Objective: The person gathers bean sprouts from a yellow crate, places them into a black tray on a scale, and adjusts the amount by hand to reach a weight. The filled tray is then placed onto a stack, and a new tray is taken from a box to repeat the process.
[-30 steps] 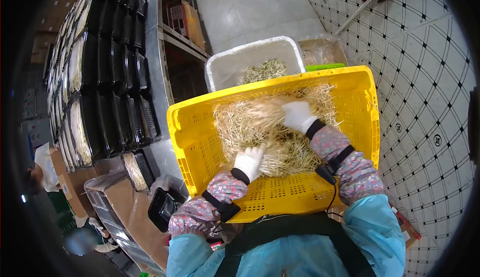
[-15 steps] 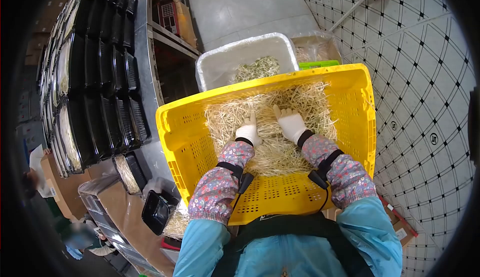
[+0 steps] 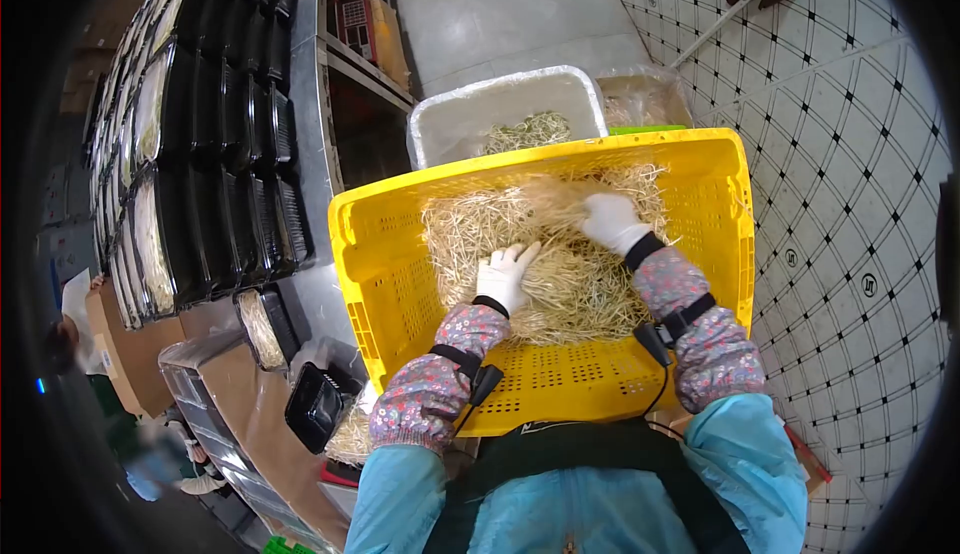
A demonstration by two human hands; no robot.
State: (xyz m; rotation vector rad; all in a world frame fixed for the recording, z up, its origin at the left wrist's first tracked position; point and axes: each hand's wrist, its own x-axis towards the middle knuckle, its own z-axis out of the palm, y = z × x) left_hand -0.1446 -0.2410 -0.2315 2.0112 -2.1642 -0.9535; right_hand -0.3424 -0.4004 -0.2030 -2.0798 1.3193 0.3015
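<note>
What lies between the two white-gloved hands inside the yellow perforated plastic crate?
In the head view, thin, pale, straw-like strands fill the stretch between the left hand and right hand.

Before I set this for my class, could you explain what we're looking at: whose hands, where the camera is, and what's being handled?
No machine here: a person does the work, seen by a head-worn camera looking forward and down. In front is a perforated yellow plastic basket holding pale, sprout-like strands. The white-gloved left hand rests on them, fingers spread; the right hand is among them, but blur hides whether it grips any. Beyond the basket stands a white tub with more inside; rows of black plastic trays sit at left.
</note>
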